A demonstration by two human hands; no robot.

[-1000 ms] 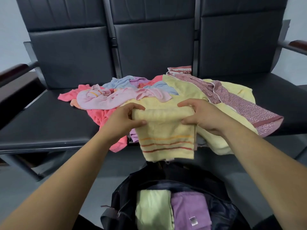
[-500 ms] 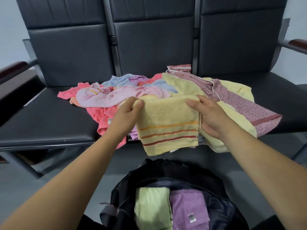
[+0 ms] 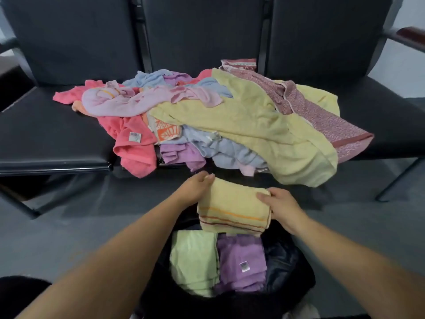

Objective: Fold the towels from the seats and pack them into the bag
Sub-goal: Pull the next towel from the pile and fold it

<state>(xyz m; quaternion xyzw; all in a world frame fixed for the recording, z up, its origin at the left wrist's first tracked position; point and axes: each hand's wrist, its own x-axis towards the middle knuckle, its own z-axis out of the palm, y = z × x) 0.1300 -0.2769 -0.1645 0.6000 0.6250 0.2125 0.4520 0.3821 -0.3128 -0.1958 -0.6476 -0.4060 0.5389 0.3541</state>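
Broadly, three dark seats [image 3: 57, 134] run across the far side, and a loose pile [image 3: 207, 125] of unfolded towels sprawls over the middle one and onto the right one. A big yellow towel [image 3: 253, 125] drapes across the pile and hangs over the seat's near edge, with a maroon towel [image 3: 322, 111] lying on its right side, a pink towel [image 3: 135, 148] drooping at the left and a blue towel [image 3: 230, 153] between them. On the floor, near and centre, sits a dark bag [image 3: 287, 261] with its mouth open. A folded striped towel [image 3: 232, 208] is held over the bag's far rim, stripes toward the near side. Inside the bag a folded green towel [image 3: 193, 256] lies on the left, touching a folded purple towel [image 3: 239, 256] with a label on the right. The left hand [image 3: 195, 187] grips the striped towel's far left corner, fingers curled over the edge. The right hand [image 3: 280, 203] clasps its right end, thumb on top.
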